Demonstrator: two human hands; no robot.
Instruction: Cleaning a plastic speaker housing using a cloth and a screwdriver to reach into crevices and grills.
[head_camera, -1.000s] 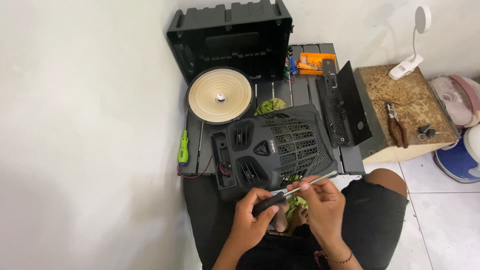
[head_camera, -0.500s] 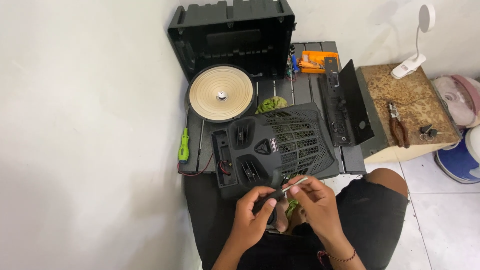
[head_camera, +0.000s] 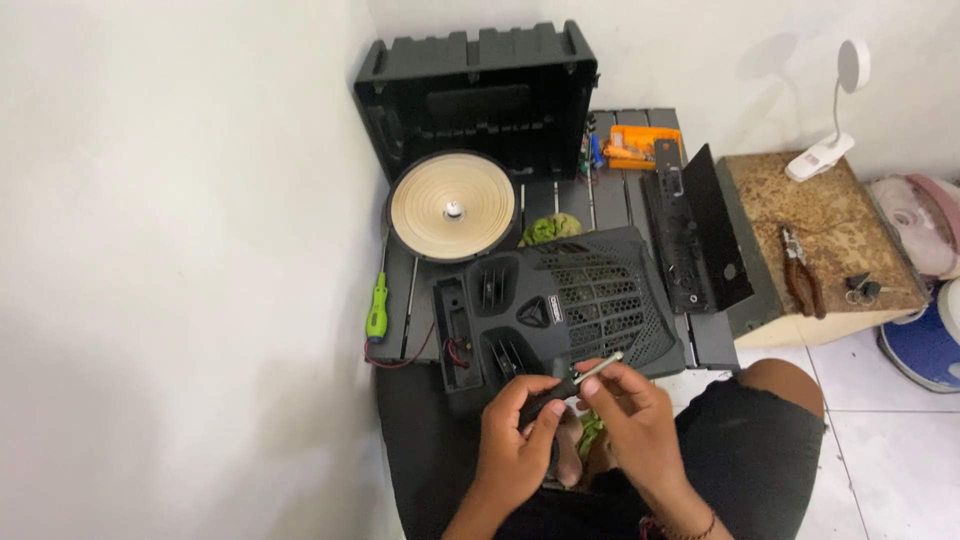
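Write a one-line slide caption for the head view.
Both hands, left and right, hold a screwdriver over a black grille cover beside a speaker cone.

a home repair corner: tiled floor (head_camera: 880, 420), pliers (head_camera: 800, 280), dismantled speaker cone (head_camera: 452, 205).

The left hand (head_camera: 515, 440) hides the screwdriver (head_camera: 575, 380) handle; both forearms run off-frame

Black shorts, red beaded bracelet
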